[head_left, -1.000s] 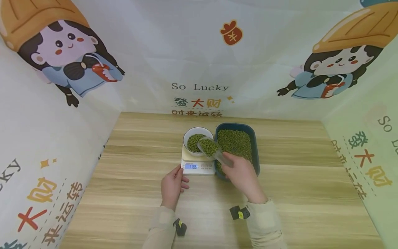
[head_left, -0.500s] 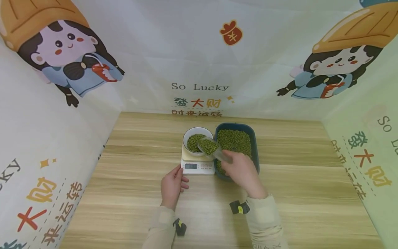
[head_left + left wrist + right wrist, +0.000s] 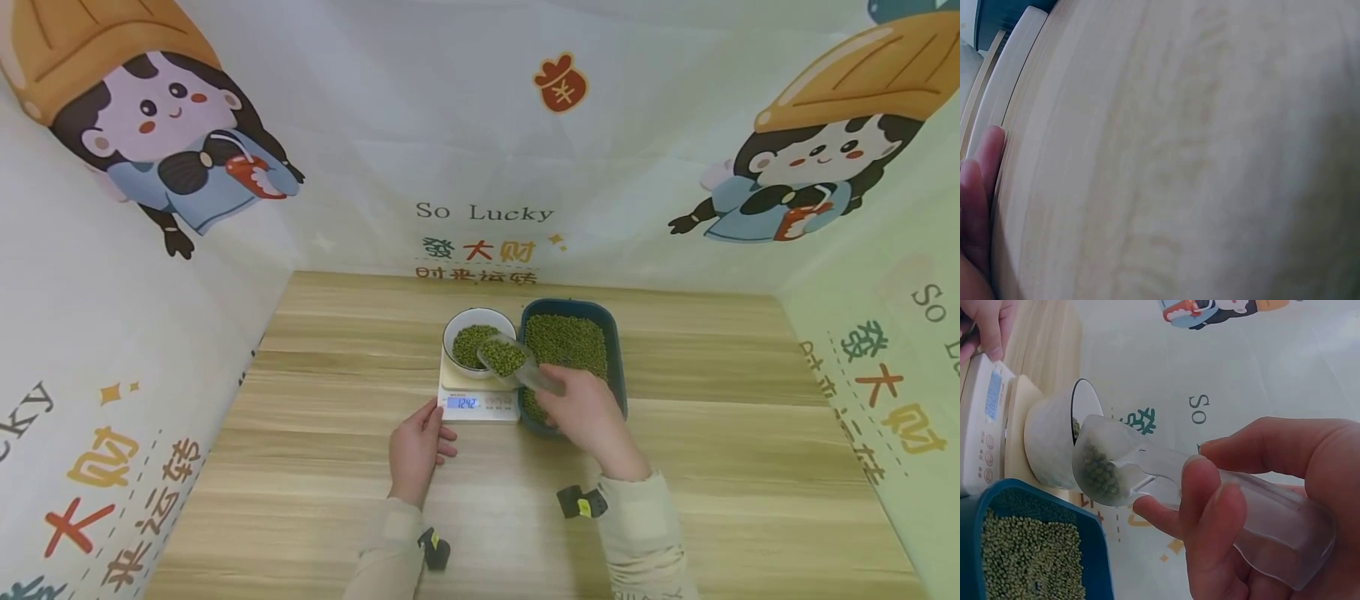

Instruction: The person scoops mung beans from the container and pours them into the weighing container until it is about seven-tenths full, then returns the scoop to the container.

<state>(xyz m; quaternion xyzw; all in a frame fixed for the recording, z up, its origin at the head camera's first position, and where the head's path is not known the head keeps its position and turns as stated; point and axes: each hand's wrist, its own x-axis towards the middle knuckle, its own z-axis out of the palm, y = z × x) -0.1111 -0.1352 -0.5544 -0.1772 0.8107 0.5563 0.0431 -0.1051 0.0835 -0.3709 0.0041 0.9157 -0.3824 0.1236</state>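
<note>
My right hand (image 3: 588, 414) grips the handle of a clear plastic scoop (image 3: 1154, 464) loaded with green mung beans. The scoop's lip is over the right rim of a white bowl (image 3: 1047, 434), which has a dark rim and holds more mung beans. Under the bowl is a white kitchen scale (image 3: 491, 414), its lit display apparently reading 124.2. My left hand (image 3: 414, 450) rests at the scale's front left corner; in the left wrist view its fingers (image 3: 988, 159) lie along the scale's edge, without curling round it.
Right of the scale stands a dark blue tub (image 3: 619, 367) full of mung beans, partly behind my right hand. All this is on a wood-grain tabletop (image 3: 337, 358), with printed cloth walls (image 3: 360, 150) at the back and sides.
The scale's display has gone from about 118.6 to about 124.2. Both hands have stayed nearly in place, the scoop still at the bowl's rim.
</note>
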